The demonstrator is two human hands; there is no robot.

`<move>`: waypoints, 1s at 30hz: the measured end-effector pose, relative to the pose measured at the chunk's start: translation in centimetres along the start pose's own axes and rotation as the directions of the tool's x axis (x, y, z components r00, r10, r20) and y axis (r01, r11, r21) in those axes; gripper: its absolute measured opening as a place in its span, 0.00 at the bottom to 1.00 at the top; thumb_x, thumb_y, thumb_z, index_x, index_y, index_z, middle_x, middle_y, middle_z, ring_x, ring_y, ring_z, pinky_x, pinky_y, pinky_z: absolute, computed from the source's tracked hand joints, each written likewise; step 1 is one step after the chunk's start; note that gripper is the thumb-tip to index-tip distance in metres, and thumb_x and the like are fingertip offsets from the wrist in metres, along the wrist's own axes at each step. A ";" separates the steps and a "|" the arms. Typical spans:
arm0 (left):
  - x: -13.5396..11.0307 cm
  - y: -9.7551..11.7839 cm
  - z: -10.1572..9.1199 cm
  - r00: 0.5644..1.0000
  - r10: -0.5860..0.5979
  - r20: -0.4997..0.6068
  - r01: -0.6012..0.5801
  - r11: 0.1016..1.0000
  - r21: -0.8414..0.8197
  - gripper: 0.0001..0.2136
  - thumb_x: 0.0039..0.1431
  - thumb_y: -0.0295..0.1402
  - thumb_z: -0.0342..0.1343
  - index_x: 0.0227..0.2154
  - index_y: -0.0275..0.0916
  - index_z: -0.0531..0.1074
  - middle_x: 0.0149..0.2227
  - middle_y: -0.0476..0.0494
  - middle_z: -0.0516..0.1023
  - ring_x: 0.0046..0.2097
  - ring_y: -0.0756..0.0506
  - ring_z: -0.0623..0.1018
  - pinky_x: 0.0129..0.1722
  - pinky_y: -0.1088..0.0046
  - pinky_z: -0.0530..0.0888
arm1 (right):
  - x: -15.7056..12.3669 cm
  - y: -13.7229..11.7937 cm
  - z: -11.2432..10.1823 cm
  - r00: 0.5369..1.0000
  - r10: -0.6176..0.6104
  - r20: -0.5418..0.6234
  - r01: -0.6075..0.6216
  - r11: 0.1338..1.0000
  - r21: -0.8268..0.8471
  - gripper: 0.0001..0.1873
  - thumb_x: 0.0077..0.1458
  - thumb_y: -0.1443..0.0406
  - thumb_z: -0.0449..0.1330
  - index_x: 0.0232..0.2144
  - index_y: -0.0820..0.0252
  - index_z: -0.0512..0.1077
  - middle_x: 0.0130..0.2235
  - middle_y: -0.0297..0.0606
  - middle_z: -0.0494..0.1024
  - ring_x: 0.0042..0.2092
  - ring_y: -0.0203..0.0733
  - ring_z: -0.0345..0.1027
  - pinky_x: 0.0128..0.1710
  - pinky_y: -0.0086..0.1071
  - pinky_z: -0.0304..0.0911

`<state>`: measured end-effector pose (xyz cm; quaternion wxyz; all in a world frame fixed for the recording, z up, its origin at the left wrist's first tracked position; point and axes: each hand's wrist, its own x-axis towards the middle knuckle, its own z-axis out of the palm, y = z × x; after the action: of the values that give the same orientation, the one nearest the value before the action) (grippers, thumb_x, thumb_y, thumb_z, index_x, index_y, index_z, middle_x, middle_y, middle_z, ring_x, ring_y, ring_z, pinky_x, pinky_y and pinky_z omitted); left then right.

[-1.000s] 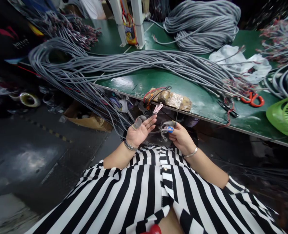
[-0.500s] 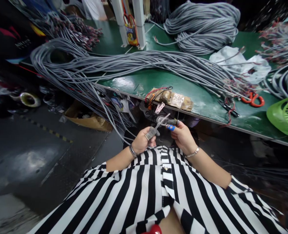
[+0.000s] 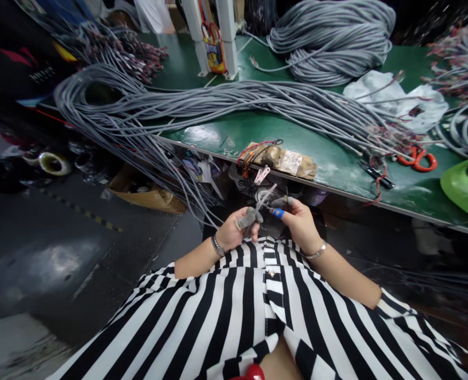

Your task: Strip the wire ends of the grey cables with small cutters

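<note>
Just below the table edge, my left hand is closed on a grey cable, whose end points up and to the right. Grey finger covers are on its thumb and forefinger. Facing it on the right, my right hand pinches what look like thin pale wires beside the cable's end; they are too small to make out clearly. Blue tape is wrapped round the right thumb, and a grey cover is on a finger. Directly beyond both hands hangs a pink clip at the table edge.
A long bundle of grey cables crosses the green table and hangs down at left. Near the edge lie a taped block, a black tool, orange-handled scissors and a green basket. Behind sits a large cable coil.
Both hands keep their hold close together, with small finger shifts. My right fingertips have tilted slightly and the cable end stands a little steeper. The whole view has shifted slightly.
</note>
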<state>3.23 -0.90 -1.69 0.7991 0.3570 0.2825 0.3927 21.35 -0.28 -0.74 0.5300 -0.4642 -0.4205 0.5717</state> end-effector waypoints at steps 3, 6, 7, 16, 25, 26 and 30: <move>0.0 0.3 -0.1 0.998 0.040 0.037 -0.042 0.998 0.049 0.15 0.53 0.43 0.60 0.35 0.36 0.69 0.18 0.52 0.69 0.18 0.51 0.71 0.17 0.76 0.69 | 0.0 0.2 -0.1 1.000 0.010 0.029 -0.009 1.000 -0.028 0.13 0.46 0.57 0.65 0.30 0.59 0.71 0.28 0.31 0.73 0.24 0.29 0.57 0.22 0.24 0.53; -0.2 0.7 -0.2 0.996 0.085 0.015 -0.086 0.995 0.052 0.13 0.54 0.41 0.59 0.35 0.36 0.70 0.17 0.53 0.68 0.18 0.51 0.71 0.19 0.77 0.69 | -0.1 -0.2 -0.9 1.000 -0.003 -0.022 0.002 0.999 -0.052 0.17 0.55 0.51 0.56 0.29 0.59 0.68 0.24 0.30 0.70 0.19 0.26 0.50 0.17 0.24 0.46; -0.3 0.7 -0.3 0.996 0.094 -0.002 -0.094 0.994 0.054 0.13 0.54 0.40 0.60 0.35 0.36 0.70 0.19 0.52 0.70 0.20 0.50 0.73 0.20 0.76 0.70 | -0.3 -0.5 -1.2 1.000 -0.011 -0.014 0.010 0.997 -0.082 0.18 0.56 0.50 0.54 0.28 0.59 0.67 0.23 0.30 0.69 0.18 0.26 0.50 0.17 0.24 0.46; -0.8 -0.3 -0.9 0.978 0.193 -0.073 -0.182 0.974 0.136 0.14 0.49 0.39 0.64 0.33 0.36 0.69 0.22 0.49 0.74 0.24 0.52 0.72 0.26 0.77 0.69 | -3.3 -2.5 -2.4 0.909 0.317 0.271 -0.307 0.948 -0.079 0.11 0.54 0.58 0.58 0.35 0.59 0.67 0.22 0.27 0.68 0.16 0.24 0.47 0.13 0.21 0.42; -0.3 -1.6 -1.3 0.984 0.158 -0.082 -0.139 0.970 0.200 0.15 0.49 0.40 0.64 0.33 0.36 0.68 0.24 0.49 0.74 0.25 0.52 0.72 0.29 0.75 0.69 | -3.0 -2.4 -1.5 0.798 0.413 0.438 -0.510 0.850 0.128 0.16 0.54 0.55 0.58 0.40 0.58 0.63 0.21 0.28 0.73 0.12 0.23 0.42 0.08 0.19 0.42; -0.3 -1.6 -1.4 0.984 0.160 -0.083 -0.140 0.969 0.201 0.15 0.49 0.40 0.64 0.33 0.36 0.68 0.24 0.49 0.74 0.25 0.52 0.72 0.29 0.75 0.69 | -2.8 -2.4 -1.5 0.796 0.411 0.444 -0.516 0.844 0.143 0.16 0.54 0.55 0.59 0.41 0.58 0.63 0.21 0.28 0.73 0.12 0.23 0.42 0.08 0.19 0.41; -0.2 -1.7 -1.5 0.983 0.167 -0.082 -0.147 0.969 0.200 0.15 0.49 0.40 0.64 0.33 0.37 0.68 0.23 0.50 0.74 0.24 0.52 0.72 0.29 0.75 0.69 | -2.4 -2.1 -1.4 0.810 0.379 0.448 -0.512 0.830 0.222 0.15 0.53 0.56 0.60 0.38 0.58 0.64 0.21 0.29 0.74 0.12 0.23 0.41 0.08 0.18 0.42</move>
<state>2.76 -1.24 -3.85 0.7123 0.4341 0.3290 0.4427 23.23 -2.55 1.25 0.3557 -0.3331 -0.2910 0.8233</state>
